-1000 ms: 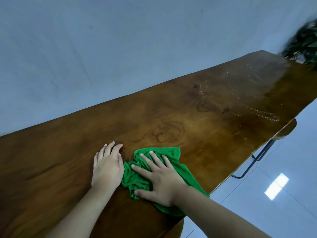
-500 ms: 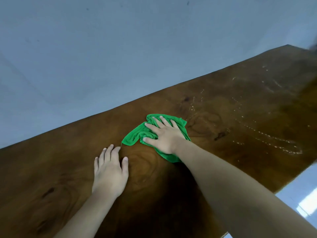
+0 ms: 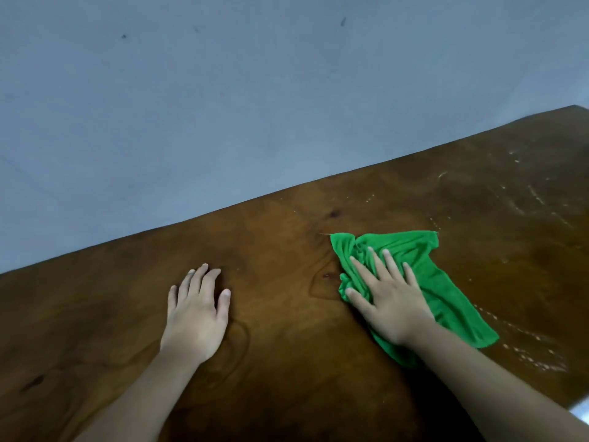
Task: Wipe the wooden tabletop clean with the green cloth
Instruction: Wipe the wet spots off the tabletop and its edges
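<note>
Wiping stroke on the wooden bench (image 3: 287, 362). The right hand (image 3: 387, 298) lies flat, fingers spread, pressing the crumpled green cloth (image 3: 417, 250) onto the surface; the left hand (image 3: 196, 309) rests open and empty, palm down, well apart as a brace. Pale droplet trails (image 3: 529, 352) lie just right of the cloth: the stroke should probably carry rightward across them, palm pressure even, cloth kept unfolded.

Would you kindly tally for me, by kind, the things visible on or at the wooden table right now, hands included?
Hands: 2, left hand flat on the bare wood, right hand pressing flat on the cloth
Green cloths: 1, green cloth, crumpled
Wooden tabletops: 1, wooden tabletop, with pale streaks at the right
Total: 4
</note>
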